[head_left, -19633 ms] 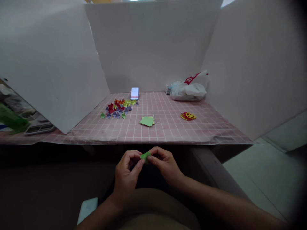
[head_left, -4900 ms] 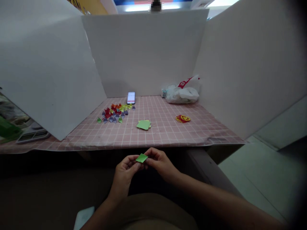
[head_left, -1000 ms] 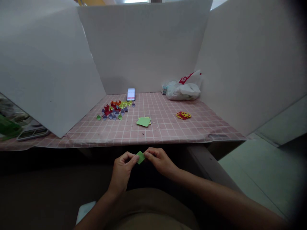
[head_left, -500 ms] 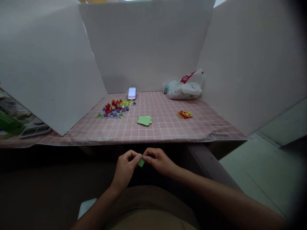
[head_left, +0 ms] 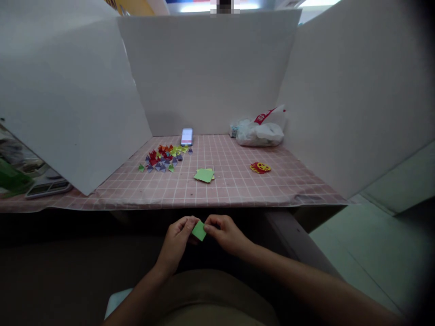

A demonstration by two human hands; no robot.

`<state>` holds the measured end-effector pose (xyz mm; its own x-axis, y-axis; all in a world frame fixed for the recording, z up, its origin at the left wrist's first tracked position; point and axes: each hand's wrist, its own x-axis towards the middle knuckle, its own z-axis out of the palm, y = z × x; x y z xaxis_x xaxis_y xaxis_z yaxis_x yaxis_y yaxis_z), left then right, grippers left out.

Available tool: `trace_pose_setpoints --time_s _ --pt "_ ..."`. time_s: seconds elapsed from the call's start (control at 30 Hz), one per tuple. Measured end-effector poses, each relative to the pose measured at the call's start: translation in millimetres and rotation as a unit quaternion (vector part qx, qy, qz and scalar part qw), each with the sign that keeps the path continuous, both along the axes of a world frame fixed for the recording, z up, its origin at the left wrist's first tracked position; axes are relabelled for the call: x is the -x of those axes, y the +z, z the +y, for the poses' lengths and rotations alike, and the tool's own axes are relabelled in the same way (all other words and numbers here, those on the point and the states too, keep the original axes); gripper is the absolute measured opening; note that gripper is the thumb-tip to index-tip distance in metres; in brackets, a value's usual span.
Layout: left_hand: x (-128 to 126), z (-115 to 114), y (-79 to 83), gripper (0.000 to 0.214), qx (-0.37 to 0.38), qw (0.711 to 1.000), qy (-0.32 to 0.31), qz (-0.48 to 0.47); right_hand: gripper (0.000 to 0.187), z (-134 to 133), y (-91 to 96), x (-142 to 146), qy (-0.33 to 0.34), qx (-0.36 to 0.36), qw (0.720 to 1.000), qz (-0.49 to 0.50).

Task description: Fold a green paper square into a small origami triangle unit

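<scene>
Below the table's front edge, a small square of folded green paper (head_left: 199,231) is held between my two hands. My left hand (head_left: 180,235) pinches its left side, fingers partly behind it. My right hand (head_left: 226,233) grips its right corner between thumb and forefinger. On the table ahead lies a short stack of green and yellow paper sheets (head_left: 204,175). To its left spreads a cluster of small folded paper pieces (head_left: 163,158) in red, orange, yellow, purple and green.
A lit phone (head_left: 186,136) stands at the back of the pink checked tablecloth (head_left: 224,194). A white plastic bag (head_left: 260,133) sits back right, with red and yellow cut-outs (head_left: 260,168) nearer. White boards (head_left: 210,72) enclose the table on three sides.
The green paper has turned so that more of its flat face shows. My left fingers have shifted along its left side. The camera view has tilted up slightly.
</scene>
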<state>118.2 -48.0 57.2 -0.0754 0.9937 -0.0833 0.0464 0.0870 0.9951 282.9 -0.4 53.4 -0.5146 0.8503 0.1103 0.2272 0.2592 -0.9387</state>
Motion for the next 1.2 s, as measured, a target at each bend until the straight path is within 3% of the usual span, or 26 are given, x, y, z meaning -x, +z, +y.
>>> trace_pose_setpoints --time_s 0.1,0.4,0.63,0.8,0.93,1.0,1.2 --pt "1 -3 -0.2 0.029 0.014 1.0 -0.016 0.001 0.019 0 0.4 0 -0.024 -0.005 0.999 0.021" --pt "-2 -7 3.1 0.027 -0.012 0.999 -0.022 0.03 0.017 0 -1.1 2 0.007 0.076 0.992 0.098" --pt "-3 -9 2.4 0.028 -0.054 0.998 0.003 0.041 0.02 -3 -0.5 4 -0.019 0.046 0.995 0.088" --pt "-5 -8 0.6 0.023 -0.029 0.999 0.014 -0.013 0.011 -5 1.4 4 -0.012 0.052 0.992 0.118" --pt "-7 -9 -0.6 0.023 -0.009 0.998 0.043 -0.055 0.019 -6 -1.2 4 -0.031 0.022 0.988 0.148" --pt "-7 -10 -0.9 0.023 -0.014 0.997 0.043 -0.061 0.013 -6 -1.8 4 -0.031 0.012 0.989 0.143" --pt "-9 -10 0.9 0.027 -0.032 0.994 0.051 -0.093 0.008 -6 -0.1 4 -0.013 0.062 0.988 0.144"
